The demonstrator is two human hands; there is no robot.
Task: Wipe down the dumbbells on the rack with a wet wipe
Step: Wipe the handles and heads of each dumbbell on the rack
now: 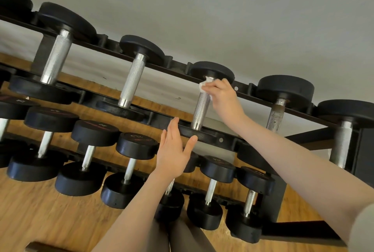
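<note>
A black rack [226,140] holds rows of black dumbbells with knurled steel handles. My right hand [222,95] grips a white wet wipe [204,84] against the top of the handle of the middle top-row dumbbell [200,110], just under its far head. My left hand [175,150] is held flat with straight fingers by the near head of that same dumbbell, thumb touching the head's edge. The wipe is partly hidden inside my fingers.
More dumbbells flank it on the top row: one at the left [133,77], a rust-spotted one at the right [277,114]. Smaller dumbbells [129,168] fill the lower row. A grey wall is behind, wooden floor [40,211] below.
</note>
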